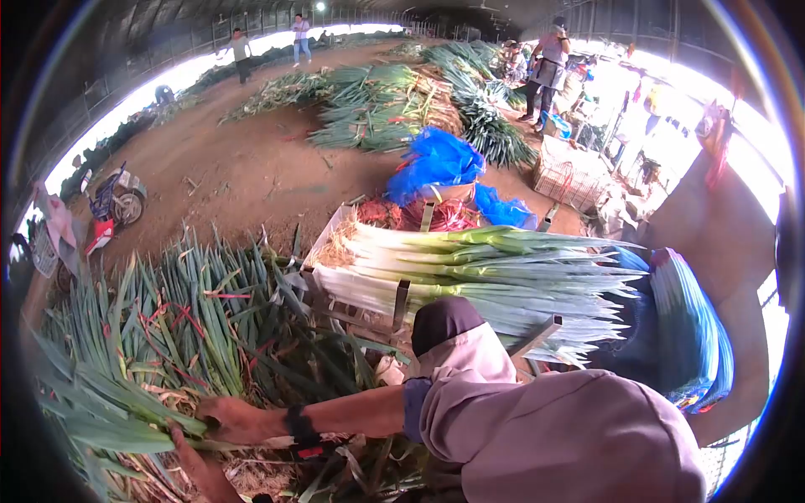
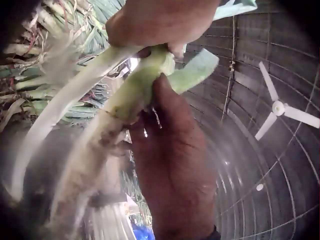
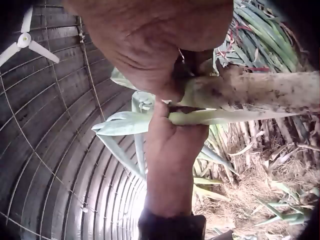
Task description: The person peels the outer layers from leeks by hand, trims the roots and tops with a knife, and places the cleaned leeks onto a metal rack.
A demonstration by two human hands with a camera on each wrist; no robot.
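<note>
Long green leaves of a green onion (image 1: 117,427) reach left from both hands in the head view. My right hand (image 1: 235,419) grips it near where white turns green. Below, my left hand (image 1: 197,465) holds it too, thumb up. The left wrist view shows a dirt-streaked stalk (image 2: 95,140) hanging from the grip, beside a thinner, cleaner pale length (image 2: 50,110). Up close at the top is my left hand (image 2: 160,22); the right hand (image 2: 175,155) pinches from below. In the right wrist view the soiled stalk (image 3: 270,90) leaves my right hand (image 3: 155,45) sideways.
A large pile of green onions (image 1: 168,310) spreads out ahead of the hands. Cleaned white-stalked onions (image 1: 470,268) lie in a metal rack (image 1: 401,303) alongside. Blue netting (image 1: 440,163) is behind it. A scooter (image 1: 117,201) and several people stand farther off.
</note>
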